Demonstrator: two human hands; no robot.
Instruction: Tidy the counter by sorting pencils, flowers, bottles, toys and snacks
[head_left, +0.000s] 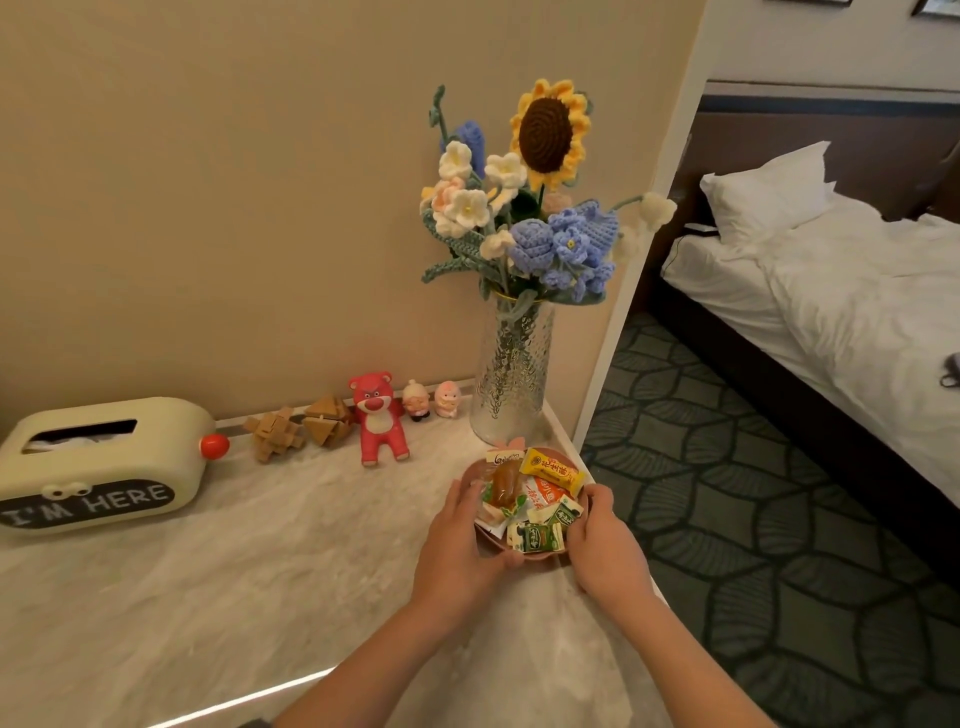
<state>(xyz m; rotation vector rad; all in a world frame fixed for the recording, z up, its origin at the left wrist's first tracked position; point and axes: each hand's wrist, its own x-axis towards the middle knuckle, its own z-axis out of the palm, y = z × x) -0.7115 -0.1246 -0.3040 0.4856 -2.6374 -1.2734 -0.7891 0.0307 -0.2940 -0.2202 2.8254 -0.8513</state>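
A pink dish (540, 555) heaped with wrapped snacks (540, 506) sits near the counter's right edge. My left hand (460, 540) grips its left side and my right hand (605, 540) grips its right side. Just behind it a textured glass vase (511, 374) holds crocheted flowers (530, 208), a sunflower among them. Along the wall stand toys: a red bear (378, 418), two small figurines (417, 400) (447, 398) and two wooden puzzles (274, 434) (327, 420).
A cream tissue box (104, 462) lettered "I'M HERE" sits at the left of the marble counter (234, 571). The counter's edge runs just right of the dish; beyond it lie patterned carpet (753, 519) and a bed (831, 286).
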